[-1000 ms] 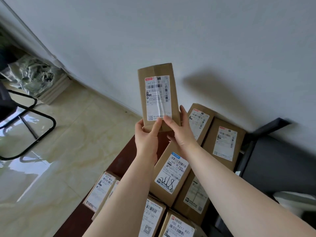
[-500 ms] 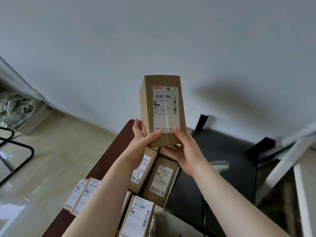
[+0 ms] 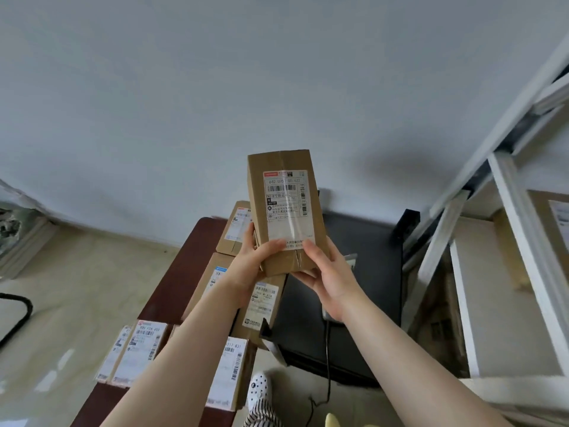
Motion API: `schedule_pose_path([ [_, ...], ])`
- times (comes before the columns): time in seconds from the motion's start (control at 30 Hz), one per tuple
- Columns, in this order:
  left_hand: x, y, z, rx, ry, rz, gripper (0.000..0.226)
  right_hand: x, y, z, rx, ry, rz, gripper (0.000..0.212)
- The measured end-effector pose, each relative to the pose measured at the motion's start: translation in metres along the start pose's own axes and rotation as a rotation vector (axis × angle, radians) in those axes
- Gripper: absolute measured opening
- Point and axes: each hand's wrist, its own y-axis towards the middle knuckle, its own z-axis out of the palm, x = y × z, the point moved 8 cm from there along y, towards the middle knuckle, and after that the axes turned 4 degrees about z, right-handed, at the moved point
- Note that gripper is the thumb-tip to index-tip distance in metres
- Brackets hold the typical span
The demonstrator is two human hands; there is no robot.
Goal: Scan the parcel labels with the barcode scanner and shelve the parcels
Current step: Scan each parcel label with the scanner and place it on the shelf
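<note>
Parcel up, label facing her, headed for shelving.
Left hand (image 3: 251, 266) and right hand (image 3: 328, 277) both clasped the parcel (image 3: 284, 211); next it wanted swinging right onto the shelf (image 3: 505, 229).

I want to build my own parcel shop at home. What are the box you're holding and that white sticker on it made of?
The held box looks like plain brown cardboard, matte, with folded flaps and a seam down its middle. The white label seems to be printed paper; a shiny glare over its lower part suggests clear tape across it, though that could be a glossy coating.
</note>
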Motion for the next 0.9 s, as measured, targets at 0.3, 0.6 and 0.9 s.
schedule_pose_path([
  [0.3,0.024,0.0,-0.032,-0.147,0.078,-0.084,0.067,-0.027,0.012,-0.068,-0.413,-0.404,-0.024,0.059],
  [0.6,0.047,-0.007,-0.072,-0.24,0.124,-0.191,0.065,-0.09,0.024,-0.136,-0.84,-0.806,0.198,0.068],
  [0.9,0.045,-0.01,-0.091,-0.256,0.148,-0.21,0.082,-0.07,0.029,-0.123,-0.751,-0.61,0.169,0.041],
])
